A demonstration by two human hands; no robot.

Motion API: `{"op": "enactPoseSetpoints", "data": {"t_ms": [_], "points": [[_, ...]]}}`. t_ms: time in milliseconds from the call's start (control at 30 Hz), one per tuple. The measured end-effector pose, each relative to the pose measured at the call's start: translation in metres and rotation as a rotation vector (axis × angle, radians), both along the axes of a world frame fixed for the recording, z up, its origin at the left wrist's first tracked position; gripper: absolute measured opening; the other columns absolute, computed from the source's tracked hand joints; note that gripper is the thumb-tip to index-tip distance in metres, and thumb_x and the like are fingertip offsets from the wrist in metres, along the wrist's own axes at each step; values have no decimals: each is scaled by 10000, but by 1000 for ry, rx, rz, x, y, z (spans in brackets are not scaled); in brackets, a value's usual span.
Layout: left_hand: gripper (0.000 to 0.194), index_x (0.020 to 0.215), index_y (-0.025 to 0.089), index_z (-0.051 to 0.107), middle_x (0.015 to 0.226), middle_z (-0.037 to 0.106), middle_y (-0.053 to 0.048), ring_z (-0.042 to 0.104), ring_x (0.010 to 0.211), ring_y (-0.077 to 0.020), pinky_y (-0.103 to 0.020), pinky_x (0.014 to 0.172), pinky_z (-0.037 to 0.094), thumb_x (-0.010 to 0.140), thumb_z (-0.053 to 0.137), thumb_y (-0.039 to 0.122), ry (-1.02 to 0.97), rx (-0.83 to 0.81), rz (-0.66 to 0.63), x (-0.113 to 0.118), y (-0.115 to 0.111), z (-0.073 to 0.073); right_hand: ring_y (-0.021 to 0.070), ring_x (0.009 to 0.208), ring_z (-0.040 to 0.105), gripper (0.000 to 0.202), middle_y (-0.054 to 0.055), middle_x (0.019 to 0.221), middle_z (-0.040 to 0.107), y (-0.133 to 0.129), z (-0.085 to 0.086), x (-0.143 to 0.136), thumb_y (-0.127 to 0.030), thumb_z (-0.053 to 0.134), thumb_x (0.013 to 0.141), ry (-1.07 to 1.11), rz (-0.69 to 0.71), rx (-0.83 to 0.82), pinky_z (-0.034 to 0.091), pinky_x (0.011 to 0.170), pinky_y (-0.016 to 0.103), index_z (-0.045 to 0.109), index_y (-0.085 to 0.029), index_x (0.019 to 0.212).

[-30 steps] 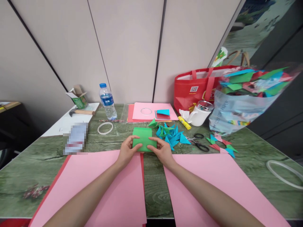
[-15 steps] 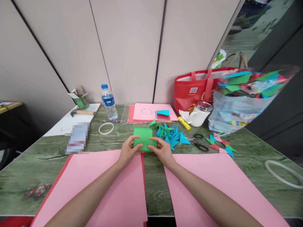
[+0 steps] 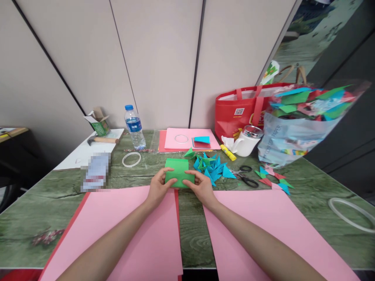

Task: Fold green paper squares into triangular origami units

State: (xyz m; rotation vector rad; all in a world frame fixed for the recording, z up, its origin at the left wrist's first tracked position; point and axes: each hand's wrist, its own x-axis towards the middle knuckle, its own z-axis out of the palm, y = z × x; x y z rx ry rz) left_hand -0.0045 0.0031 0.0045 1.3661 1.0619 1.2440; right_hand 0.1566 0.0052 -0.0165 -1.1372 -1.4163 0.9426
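Observation:
A green sheet of folding paper (image 3: 179,171), creased across its upper part, is held up between both hands over the table. My left hand (image 3: 159,186) pinches its left side, with the thumb on the near face. On the opposite side my right hand (image 3: 202,186) grips it the same way, closed on the right edge. Just beyond the right hand lies a heap of folded blue and green paper pieces (image 3: 215,168). Black-handled scissors (image 3: 248,182) rest beside that heap. Further right is a ring of joined coloured paper pieces (image 3: 274,180).
Large pink sheets (image 3: 131,234) lie under both forearms. At the back stand a water bottle (image 3: 135,130), a white mug (image 3: 244,143), a red bag (image 3: 231,113) and a plastic bag of folded paper (image 3: 293,132). A hammer (image 3: 104,139) lies at the left, a yellow glue stick (image 3: 228,152) near the mug.

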Motion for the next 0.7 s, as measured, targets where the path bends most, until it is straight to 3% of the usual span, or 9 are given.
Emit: {"op": "enactPoseSetpoints", "data": {"t_ms": [100, 333, 700], "points": [[289, 872, 180, 534, 670, 528, 26, 544, 610, -121, -251, 529, 529, 644, 648, 316, 42, 8, 49, 0, 0, 0, 115, 558, 482, 323, 21, 729, 589, -1, 1, 0, -323, 652, 634, 17, 1, -5, 408, 496, 238, 617, -162, 911], [286, 860, 179, 534, 687, 511, 24, 520, 609, -112, -246, 523, 531, 642, 644, 328, 51, 8, 62, 1, 0, 0, 84, 483, 406, 375, -26, 620, 507, 1, 1, -1, -336, 668, 611, 34, -51, 21, 353, 424, 208, 579, -169, 934], [292, 847, 180, 536, 676, 523, 30, 523, 600, -113, -237, 512, 509, 626, 655, 328, 37, 7, 70, 1, 1, -1, 130, 570, 519, 327, -12, 641, 568, -1, 5, -2, -313, 682, 601, 123, -19, -40, 413, 503, 238, 580, -165, 874]]}}
